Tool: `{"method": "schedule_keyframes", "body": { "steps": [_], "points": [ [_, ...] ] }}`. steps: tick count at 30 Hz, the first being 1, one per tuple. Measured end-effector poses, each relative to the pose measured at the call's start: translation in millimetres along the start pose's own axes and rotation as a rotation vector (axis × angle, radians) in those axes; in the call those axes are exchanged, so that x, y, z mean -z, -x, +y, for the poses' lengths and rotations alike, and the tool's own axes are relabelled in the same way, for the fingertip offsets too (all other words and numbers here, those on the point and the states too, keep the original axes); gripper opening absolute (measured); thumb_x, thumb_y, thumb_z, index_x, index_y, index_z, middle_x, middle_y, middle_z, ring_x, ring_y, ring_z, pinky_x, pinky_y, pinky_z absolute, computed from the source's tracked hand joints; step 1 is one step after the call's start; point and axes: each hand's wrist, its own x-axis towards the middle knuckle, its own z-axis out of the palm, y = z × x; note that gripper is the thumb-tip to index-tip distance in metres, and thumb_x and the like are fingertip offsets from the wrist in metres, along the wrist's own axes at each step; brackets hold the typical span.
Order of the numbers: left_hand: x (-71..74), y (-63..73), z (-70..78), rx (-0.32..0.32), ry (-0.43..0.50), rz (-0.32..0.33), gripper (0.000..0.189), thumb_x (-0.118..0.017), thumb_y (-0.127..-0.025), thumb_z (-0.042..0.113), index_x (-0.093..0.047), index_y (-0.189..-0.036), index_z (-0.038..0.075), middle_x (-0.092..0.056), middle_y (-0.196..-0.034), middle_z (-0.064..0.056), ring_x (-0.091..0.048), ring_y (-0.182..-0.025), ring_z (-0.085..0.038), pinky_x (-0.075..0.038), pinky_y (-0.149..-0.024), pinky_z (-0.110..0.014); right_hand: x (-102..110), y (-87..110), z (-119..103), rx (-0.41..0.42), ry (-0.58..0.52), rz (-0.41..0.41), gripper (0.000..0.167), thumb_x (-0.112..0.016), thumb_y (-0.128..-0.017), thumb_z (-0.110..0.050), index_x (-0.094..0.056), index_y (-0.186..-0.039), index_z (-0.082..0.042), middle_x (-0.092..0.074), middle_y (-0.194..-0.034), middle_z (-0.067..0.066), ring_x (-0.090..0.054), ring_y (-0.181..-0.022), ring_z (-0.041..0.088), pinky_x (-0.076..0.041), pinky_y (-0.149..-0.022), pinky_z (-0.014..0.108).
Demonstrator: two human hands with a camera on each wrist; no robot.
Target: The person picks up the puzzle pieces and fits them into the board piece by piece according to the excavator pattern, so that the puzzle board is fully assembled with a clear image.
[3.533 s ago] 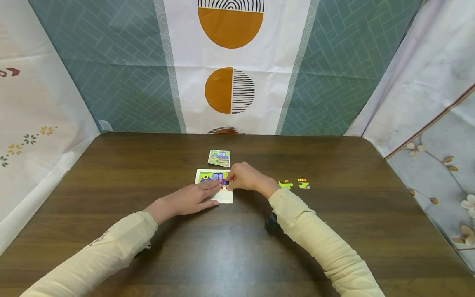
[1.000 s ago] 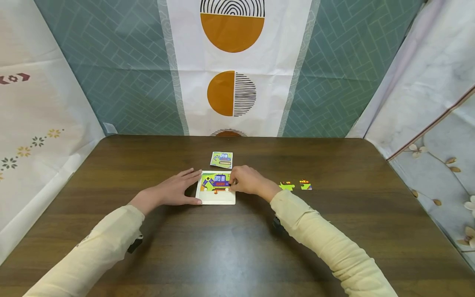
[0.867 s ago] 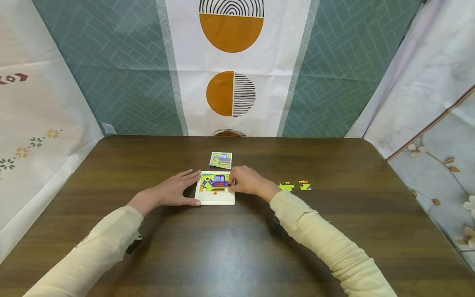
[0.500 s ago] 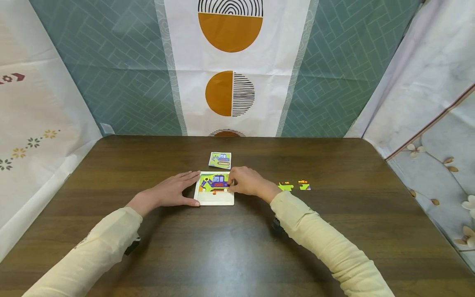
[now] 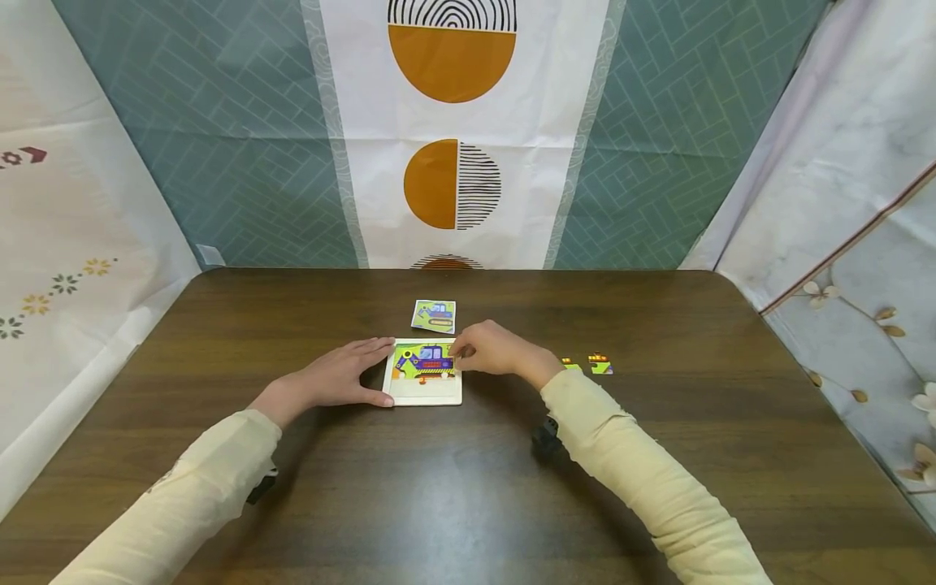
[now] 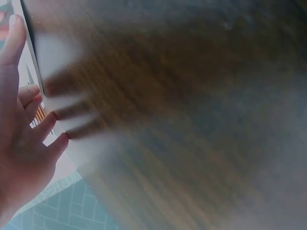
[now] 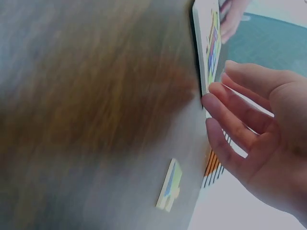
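Readable text, labels, brands or numbers: none; puzzle board, toward the far edge of the tabletop: colour print, any lettering too small to read; picture card, between board and far edge: likewise; loose puzzle pieces, toward the right edge: likewise.

Two hands are at one tray. Beyond them lies one card; to their right, two loose pieces.
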Motion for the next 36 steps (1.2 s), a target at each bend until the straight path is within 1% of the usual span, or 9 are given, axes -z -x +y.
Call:
{"method": "schedule_keyframes", "body": {
  "steps": [3, 7, 12, 16, 23, 29, 32, 36],
  "points": [
    [-0.8, -0.3, 0.4, 0.000, 0.007, 0.001, 0.100, -0.064, -0.080, 0.066, -0.032, -0.150, 0.001, -0.026, -0.156, -0.016, -0.022, -0.142, -0.038, -0.025, -0.108, -0.058, 4, 4.3, 6, -0.028, -0.029, 0.018, 0.022, -0.067, -0.091, -0.011, -0.072, -0.111, -0.002, -0.070, -0.103, 0.006, -0.062, -0.087, 0.014, -0.050, -0.079, 0.025],
    [-1.4, -0.1, 0.5, 0.011, 0.012, -0.003, 0.101, -0.064, -0.080, 0.066, -0.030, -0.151, 0.002, -0.024, -0.157, -0.015, -0.020, -0.142, -0.038, -0.024, -0.108, -0.058, 10, 12.8, 14, -0.076, -0.063, 0.052, 0.024, -0.068, -0.091, -0.013, -0.071, -0.113, -0.002, -0.070, -0.106, 0.006, -0.064, -0.094, 0.017, -0.051, -0.083, 0.030],
    [-1.4, 0.6, 0.6, 0.018, 0.014, -0.010, 0.101, -0.063, -0.081, 0.066, -0.028, -0.152, 0.003, -0.023, -0.157, -0.016, -0.018, -0.143, -0.038, -0.024, -0.109, -0.059, 16, 27.0, 24, -0.159, -0.088, 0.076, 0.030, -0.070, -0.090, -0.014, -0.069, -0.117, -0.003, -0.068, -0.113, 0.008, -0.062, -0.103, 0.023, -0.050, -0.090, 0.036],
    [-0.8, 1.3, 1.4, 0.019, 0.014, -0.011, 0.100, -0.063, -0.082, 0.065, -0.027, -0.152, 0.003, -0.022, -0.157, -0.016, -0.018, -0.143, -0.038, -0.023, -0.109, -0.058, 17, 38.3, 32, -0.189, -0.085, 0.077, 0.035, -0.073, -0.087, -0.013, -0.068, -0.119, -0.002, -0.067, -0.115, 0.009, -0.060, -0.107, 0.027, -0.049, -0.091, 0.039],
    [-0.1, 1.9, 2.6, 0.018, 0.018, -0.013, 0.100, -0.063, -0.082, 0.064, -0.027, -0.152, 0.003, -0.022, -0.157, -0.017, -0.018, -0.143, -0.038, -0.023, -0.109, -0.058, 17, 53.9, 47, -0.221, -0.094, 0.092, 0.042, -0.078, -0.081, -0.011, -0.067, -0.120, 0.001, -0.067, -0.113, 0.011, -0.061, -0.101, 0.027, -0.050, -0.087, 0.038],
    [-0.6, 2.1, 1.8, 0.021, 0.021, -0.015, 0.099, -0.062, -0.083, 0.064, -0.026, -0.152, 0.003, -0.022, -0.157, -0.016, -0.018, -0.143, -0.038, -0.023, -0.109, -0.058, 16, 62.8, 53, -0.252, -0.097, 0.075, 0.048, -0.081, -0.079, -0.015, -0.066, -0.121, 0.002, -0.066, -0.116, 0.013, -0.059, -0.098, 0.027, -0.050, -0.086, 0.038],
    [-1.0, 2.1, 1.3, 0.025, 0.024, -0.016, 0.100, -0.062, -0.083, 0.065, -0.026, -0.152, 0.004, -0.021, -0.157, -0.017, -0.017, -0.143, -0.038, -0.023, -0.109, -0.059, 15, 64.5, 54, -0.246, -0.085, 0.073, 0.048, -0.082, -0.079, -0.017, -0.066, -0.120, 0.002, -0.066, -0.112, 0.012, -0.059, -0.097, 0.027, -0.050, -0.086, 0.039],
    [-2.5, 1.6, 0.1, 0.027, 0.027, -0.015, 0.100, -0.060, -0.083, 0.066, -0.025, -0.153, 0.004, -0.021, -0.158, -0.016, -0.017, -0.143, -0.038, -0.023, -0.109, -0.059, 13, 64.4, 54, -0.217, -0.069, 0.078, 0.047, -0.083, -0.077, -0.016, -0.067, -0.118, 0.003, -0.066, -0.104, 0.012, -0.060, -0.093, 0.027, -0.050, -0.084, 0.039]
  ]
}}
